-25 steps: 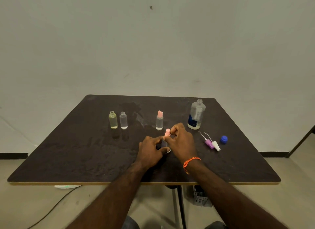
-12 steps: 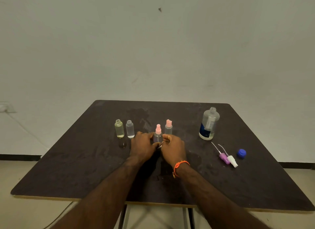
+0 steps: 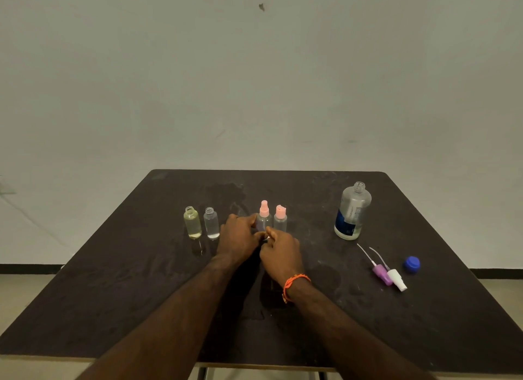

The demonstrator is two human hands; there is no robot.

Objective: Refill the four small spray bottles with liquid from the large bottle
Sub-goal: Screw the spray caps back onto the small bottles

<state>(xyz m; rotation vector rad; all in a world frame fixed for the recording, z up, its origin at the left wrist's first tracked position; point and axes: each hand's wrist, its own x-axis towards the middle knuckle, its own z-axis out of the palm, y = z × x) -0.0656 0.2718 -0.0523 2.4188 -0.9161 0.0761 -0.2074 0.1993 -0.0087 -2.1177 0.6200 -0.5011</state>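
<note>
Both hands meet at 1 pink-topped spray bottle near the middle of the dark table. The left hand curls around its body; the right hand pinches at its base. A 2nd pink-topped bottle stands just beside it. 2 uncapped bottles, a yellowish one and a clear one, stand toward the left edge. The large bottle stands open toward the right edge, near 2 loose spray heads and a blue cap.

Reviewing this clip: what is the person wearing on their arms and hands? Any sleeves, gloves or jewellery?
Both forearms are bare, with no sleeves in view and no gloves. The left hand shows no ornament. The right hand has a thin orange braided cord bracelet round its wrist. No rings or watch can be made out.
</note>
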